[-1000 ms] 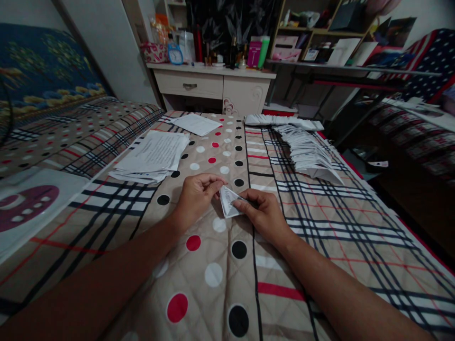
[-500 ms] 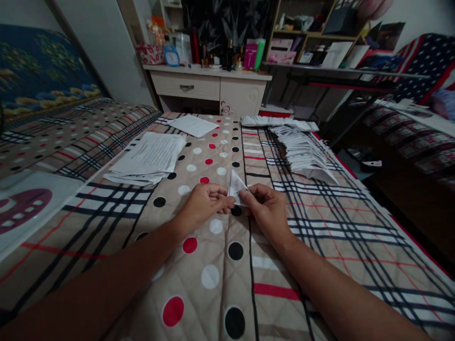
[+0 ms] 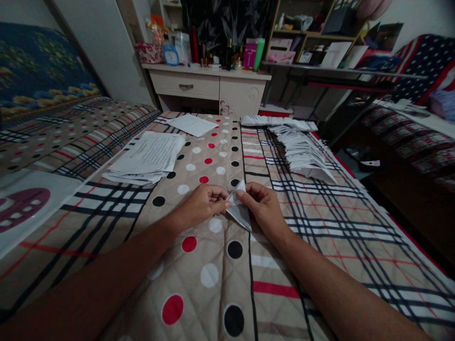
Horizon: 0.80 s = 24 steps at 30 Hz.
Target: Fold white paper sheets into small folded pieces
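Note:
A small folded paper triangle [image 3: 240, 212], white with faint print, is held between my two hands over the bed. My right hand [image 3: 265, 204] pinches it with the thumb on its face and the fingers behind. At its left corner, the thumb and fingers of my left hand [image 3: 204, 203] close on the paper. A stack of printed sheets [image 3: 144, 156] lies to the left, beyond my left hand. To the right rests a long row of folded paper pieces [image 3: 302, 154], pressed closely together, with another row [image 3: 279, 123] behind it.
A flat white paper stack [image 3: 194, 125] lies near the bed's far edge. The bedspread [image 3: 209, 303] is dotted and plaid. A white bag with a purple print [image 3: 21, 208] lies at far left. Beyond the bed stand a white dresser [image 3: 188, 85] and a desk [image 3: 341, 72].
The paper triangle has turned in my hands: its long point was up and away, and now a corner points down toward me. My hands have barely shifted.

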Each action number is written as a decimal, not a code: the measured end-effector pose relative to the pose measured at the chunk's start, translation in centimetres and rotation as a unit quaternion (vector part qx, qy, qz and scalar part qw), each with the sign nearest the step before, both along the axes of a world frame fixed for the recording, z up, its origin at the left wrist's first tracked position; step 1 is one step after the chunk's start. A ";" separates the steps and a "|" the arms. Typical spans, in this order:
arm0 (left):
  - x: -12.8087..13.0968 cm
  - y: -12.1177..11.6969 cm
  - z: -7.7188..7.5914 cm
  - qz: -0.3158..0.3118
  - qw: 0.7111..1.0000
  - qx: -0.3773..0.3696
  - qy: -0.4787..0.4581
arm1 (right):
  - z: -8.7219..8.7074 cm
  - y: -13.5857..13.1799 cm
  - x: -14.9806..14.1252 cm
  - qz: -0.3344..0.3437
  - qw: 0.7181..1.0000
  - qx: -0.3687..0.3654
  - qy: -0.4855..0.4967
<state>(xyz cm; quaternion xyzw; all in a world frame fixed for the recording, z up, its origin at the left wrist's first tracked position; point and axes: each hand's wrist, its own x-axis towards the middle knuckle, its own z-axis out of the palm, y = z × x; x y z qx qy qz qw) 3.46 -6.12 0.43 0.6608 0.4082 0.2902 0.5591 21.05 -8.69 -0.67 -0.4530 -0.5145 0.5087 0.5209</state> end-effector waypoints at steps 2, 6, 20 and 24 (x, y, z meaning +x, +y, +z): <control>0.0 0.0 -0.1 -0.022 1.000 0.004 0.008 | 0.3 -0.1 0.0 -0.010 1.000 0.011 -0.014; 0.4 -0.1 -0.6 -0.022 1.000 0.002 -0.012 | 0.8 -0.5 0.0 -0.058 0.997 0.031 -0.040; 1.2 -0.1 -0.1 0.068 0.997 -0.025 -0.007 | 0.0 0.1 0.0 0.039 0.998 -0.013 0.046; 1.1 0.0 -0.5 0.089 0.996 -0.015 -0.023 | 0.1 0.0 0.0 0.066 0.996 -0.026 0.048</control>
